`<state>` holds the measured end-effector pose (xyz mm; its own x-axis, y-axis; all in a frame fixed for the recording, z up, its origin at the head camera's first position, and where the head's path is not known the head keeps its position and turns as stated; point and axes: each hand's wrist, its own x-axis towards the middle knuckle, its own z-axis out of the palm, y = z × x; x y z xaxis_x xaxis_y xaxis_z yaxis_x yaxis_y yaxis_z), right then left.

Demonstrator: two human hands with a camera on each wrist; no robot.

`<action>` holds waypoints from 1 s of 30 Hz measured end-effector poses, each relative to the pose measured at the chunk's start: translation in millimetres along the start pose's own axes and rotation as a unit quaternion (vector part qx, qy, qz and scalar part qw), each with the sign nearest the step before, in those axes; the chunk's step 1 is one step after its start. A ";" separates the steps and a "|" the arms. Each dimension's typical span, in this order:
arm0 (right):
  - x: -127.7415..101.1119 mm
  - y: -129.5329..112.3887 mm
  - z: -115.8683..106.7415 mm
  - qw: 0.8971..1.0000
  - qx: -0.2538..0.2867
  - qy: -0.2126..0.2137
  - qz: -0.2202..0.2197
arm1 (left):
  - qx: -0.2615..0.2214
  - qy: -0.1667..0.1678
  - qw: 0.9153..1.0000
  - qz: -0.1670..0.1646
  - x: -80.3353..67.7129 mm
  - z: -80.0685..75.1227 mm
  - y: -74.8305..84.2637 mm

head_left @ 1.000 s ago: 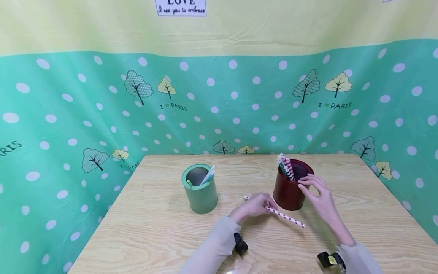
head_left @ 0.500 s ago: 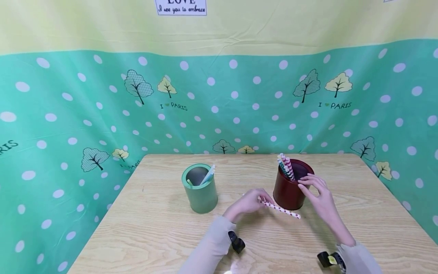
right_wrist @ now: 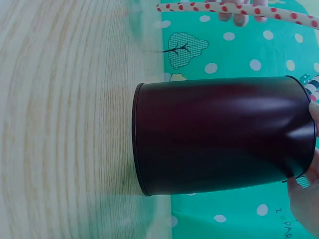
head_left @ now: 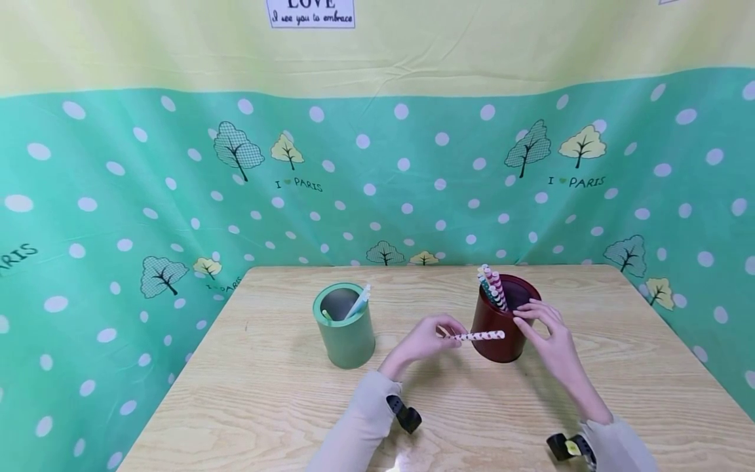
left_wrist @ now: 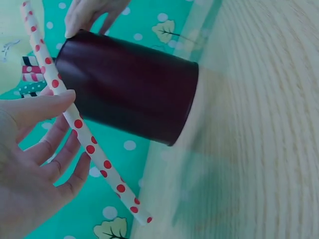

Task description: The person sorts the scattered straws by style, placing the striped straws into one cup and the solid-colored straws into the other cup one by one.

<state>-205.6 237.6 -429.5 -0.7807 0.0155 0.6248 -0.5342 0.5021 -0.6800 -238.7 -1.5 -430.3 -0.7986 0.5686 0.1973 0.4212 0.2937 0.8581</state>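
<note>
My left hand [head_left: 427, 339] pinches a white paper straw with red dots [left_wrist: 107, 164] between thumb and fingers, lifted off the table. In the left wrist view the thumb presses across the straw's middle. Just right of it stands the dark red cylindrical holder [head_left: 498, 337], upright on the table. Several patterned straws [head_left: 494, 288], striped and dotted, lean inside its left rim. My right hand [head_left: 557, 341] grips the holder's rim at the right, thumb and fingers spread around the top edge in the right wrist view [right_wrist: 304, 199]. The holder's inside bottom is hidden.
A green cylindrical holder [head_left: 348, 341] stands to the left, with light blue straws [head_left: 358, 301] and a short green-yellow one inside. The wooden table [head_left: 248, 393] meets a dotted green and yellow cloth backdrop [head_left: 377, 164] at its back and sides.
My left hand has risen and shifted slightly left with the dotted straw. The straw has turned from a downward slant to nearly level in the head view. The right hand stays on the holder.
</note>
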 end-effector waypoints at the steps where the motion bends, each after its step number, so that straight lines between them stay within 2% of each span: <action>1: -0.1 -0.3 0.1 1.000 0.000 0.000 0.001 | -0.009 0.005 1.000 -0.002 0.1 -0.4 0.8; 6: -0.3 -3.6 -0.2 1.000 -0.001 -0.001 0.009 | -0.058 0.031 0.998 -0.014 0.5 -2.6 10.1; 13: -0.1 -3.9 -0.6 1.000 -0.005 -0.004 0.010 | -0.096 0.064 0.993 -0.014 -5.1 -16.1 51.2; 17: -0.1 -4.5 -0.9 1.000 -0.002 -0.004 0.005 | -0.109 0.087 0.990 -0.018 -2.8 -21.8 62.6; 22: -1.7 12.0 1.9 0.999 0.034 0.003 -0.011 | -0.125 0.109 0.986 -0.001 2.0 -28.7 70.1; 25: -4.0 45.3 6.4 0.998 0.045 0.011 -0.032 | -0.136 0.118 0.984 0.016 4.8 -32.8 74.0; 26: -4.2 50.3 6.4 0.999 0.028 0.010 -0.032 | -0.139 0.122 0.982 0.023 5.6 -34.1 75.7; 29: -3.3 45.6 5.9 0.999 0.019 0.010 -0.026 | -0.147 0.136 0.979 0.035 7.9 -38.0 82.0; 30: -2.4 33.7 4.5 1.000 0.012 0.009 -0.023 | -0.149 0.141 0.978 0.037 8.4 -39.2 84.4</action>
<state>-223.2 250.5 -455.7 -0.7498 0.0090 0.6616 -0.5767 0.4811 -0.6602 -226.7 -2.0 -337.6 -0.8752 0.3335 0.3503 0.3713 -0.0009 0.9285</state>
